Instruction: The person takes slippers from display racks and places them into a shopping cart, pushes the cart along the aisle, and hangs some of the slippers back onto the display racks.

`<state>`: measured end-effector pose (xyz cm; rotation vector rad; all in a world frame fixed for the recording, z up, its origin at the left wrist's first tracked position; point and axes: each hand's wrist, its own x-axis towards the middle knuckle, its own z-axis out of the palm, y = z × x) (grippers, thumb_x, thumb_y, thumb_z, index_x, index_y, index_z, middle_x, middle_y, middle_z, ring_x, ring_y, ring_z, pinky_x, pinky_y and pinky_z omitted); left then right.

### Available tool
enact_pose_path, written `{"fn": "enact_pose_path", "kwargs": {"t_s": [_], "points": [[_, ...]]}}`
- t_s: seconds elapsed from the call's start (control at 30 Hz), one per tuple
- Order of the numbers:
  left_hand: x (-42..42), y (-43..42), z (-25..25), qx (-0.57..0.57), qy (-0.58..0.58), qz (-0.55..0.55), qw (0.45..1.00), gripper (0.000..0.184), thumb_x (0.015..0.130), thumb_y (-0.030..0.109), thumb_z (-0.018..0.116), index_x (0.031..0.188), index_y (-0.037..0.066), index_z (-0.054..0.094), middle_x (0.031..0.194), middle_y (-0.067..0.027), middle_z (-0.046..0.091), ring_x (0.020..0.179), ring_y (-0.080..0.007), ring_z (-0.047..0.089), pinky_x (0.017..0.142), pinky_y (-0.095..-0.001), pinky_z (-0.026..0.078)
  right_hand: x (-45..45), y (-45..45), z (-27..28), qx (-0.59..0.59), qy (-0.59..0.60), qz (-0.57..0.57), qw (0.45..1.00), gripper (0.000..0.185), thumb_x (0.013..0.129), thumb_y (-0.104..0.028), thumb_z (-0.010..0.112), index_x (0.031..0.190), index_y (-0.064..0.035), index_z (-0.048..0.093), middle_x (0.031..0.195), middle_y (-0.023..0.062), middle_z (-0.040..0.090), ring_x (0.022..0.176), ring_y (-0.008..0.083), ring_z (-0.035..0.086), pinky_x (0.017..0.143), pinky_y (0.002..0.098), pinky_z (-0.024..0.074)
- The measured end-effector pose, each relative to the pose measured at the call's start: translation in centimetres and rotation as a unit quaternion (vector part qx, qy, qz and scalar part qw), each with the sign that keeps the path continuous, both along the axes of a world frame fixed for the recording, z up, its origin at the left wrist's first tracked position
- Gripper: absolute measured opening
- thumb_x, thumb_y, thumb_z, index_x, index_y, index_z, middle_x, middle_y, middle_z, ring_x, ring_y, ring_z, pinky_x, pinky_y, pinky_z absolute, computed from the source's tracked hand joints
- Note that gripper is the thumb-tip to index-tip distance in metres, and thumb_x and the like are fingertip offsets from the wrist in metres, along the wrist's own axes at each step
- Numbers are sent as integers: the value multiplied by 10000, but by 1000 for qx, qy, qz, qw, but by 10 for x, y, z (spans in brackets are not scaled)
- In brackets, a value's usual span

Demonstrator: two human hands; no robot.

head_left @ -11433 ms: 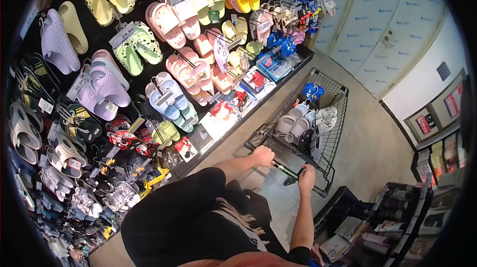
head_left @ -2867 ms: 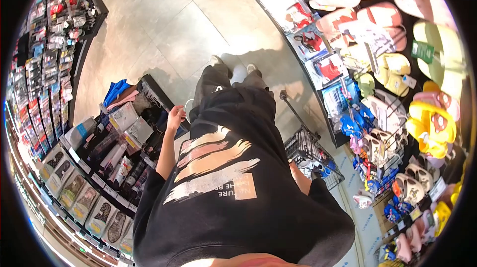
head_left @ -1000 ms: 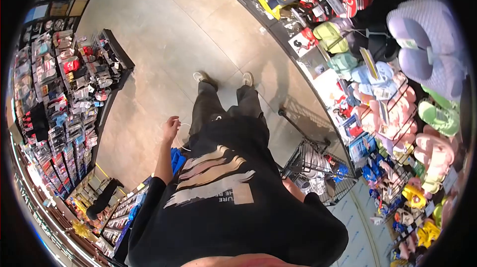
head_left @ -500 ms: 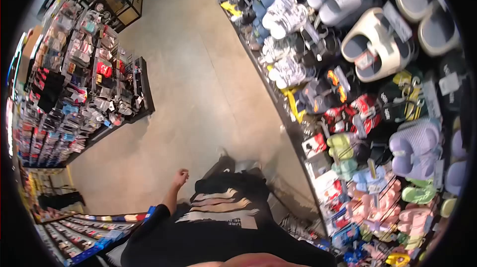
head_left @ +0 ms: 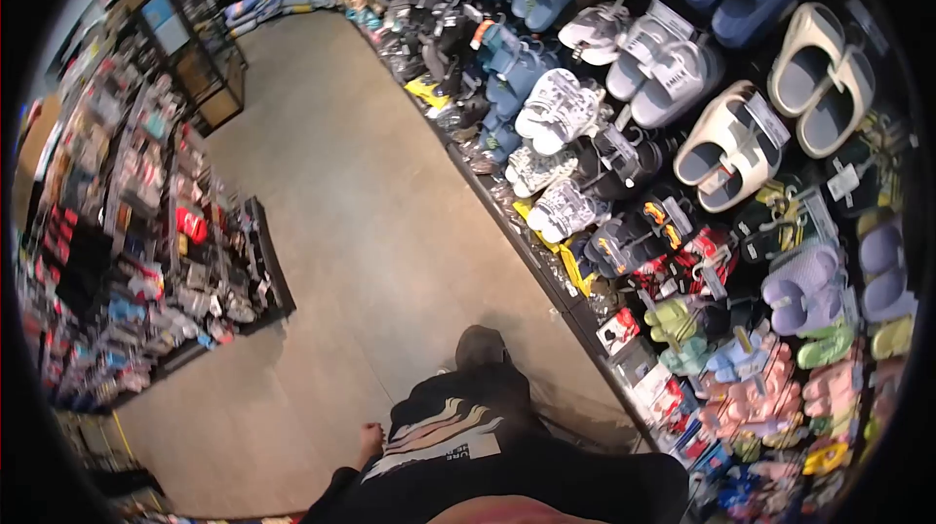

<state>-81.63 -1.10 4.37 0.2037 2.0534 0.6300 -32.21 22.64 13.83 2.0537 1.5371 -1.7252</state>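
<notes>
My left hand (head_left: 371,438) hangs low beside my body, at the edge of my black printed shirt (head_left: 444,426). Its fingers are loosely bent and a little apart, and nothing shows in them. It touches no goods on the racks. My right hand is out of the picture. One dark shoe (head_left: 482,346) of mine is on the floor ahead of the shirt.
Along the right runs a wall of hanging slides and clogs, with cream slides (head_left: 729,149) and lilac slides (head_left: 804,290). A rack of small packaged goods (head_left: 146,222) stands on the left. A glass display case (head_left: 195,56) is further ahead. Bare concrete floor (head_left: 341,183) lies between.
The view has moved forward and turned, so more of the aisle's far end shows. My left hand has swung back closer to my body. A dark shoe now shows more clearly ahead.
</notes>
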Motion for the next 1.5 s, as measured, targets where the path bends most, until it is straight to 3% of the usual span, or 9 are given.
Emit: {"fn": "enact_pose_path", "kwargs": {"t_s": [0.17,0.23,0.4,0.67,0.83,1.07,1.33,1.5], "points": [[-41,72,16,-44,-40,-37,998,161,984,144,585,1088,36,646,850,-86,665,690,-186,642,553,-340,531,-51,-67,10,-33,-19,-102,994,368,848,-418,745,1043,-106,736,944,16,721,922,166,664,825,357,519],[-63,104,-10,-2,-100,8,995,189,1007,200,604,1118,50,634,879,-68,662,717,-167,638,566,-326,526,-67,-68,16,-37,-28,-127,991,367,848,-416,746,1044,-106,736,945,17,722,923,166,665,825,357,520],[-106,197,-3,63,-76,-44,994,233,1040,274,599,1144,69,631,914,-62,664,775,-154,642,623,-316,537,-128,-66,20,-60,-32,-169,983,365,848,-411,748,1048,-106,736,948,19,722,925,167,667,826,357,522],[-195,291,21,16,-90,-139,986,262,1048,311,594,1179,86,625,999,-67,674,854,-180,663,681,-340,559,-223,0,30,-91,-32,-201,975,362,849,-404,751,1054,-105,737,952,23,724,928,169,670,828,357,525],[-245,332,25,-24,-85,-63,994,208,1051,228,551,1210,104,602,1041,-79,676,890,-211,682,703,-368,571,-249,28,50,-120,-59,-215,967,361,849,-399,753,1058,-105,737,955,25,724,931,170,672,830,357,527],[-290,386,45,-39,-66,-70,995,237,1035,256,582,1222,112,601,1050,-77,677,892,-215,679,723,-379,568,-246,60,88,-141,-120,-229,956,359,850,-393,755,1063,-105,737,959,28,725,933,171,675,831,357,530],[-371,467,26,-33,-104,-135,985,231,1024,286,613,1167,105,607,1019,-72,677,891,-209,680,710,-392,575,-301,100,111,-137,-167,-257,942,356,850,-385,758,1069,-105,737,963,32,727,937,173,678,833,358,534],[-424,542,23,30,-96,-152,983,246,1041,304,579,1201,120,609,1034,-67,678,914,-212,688,721,-381,568,-357,138,119,-105,-198,-260,939,355,850,-381,760,1073,-105,738,966,34,727,939,174,680,834,358,536]]}}
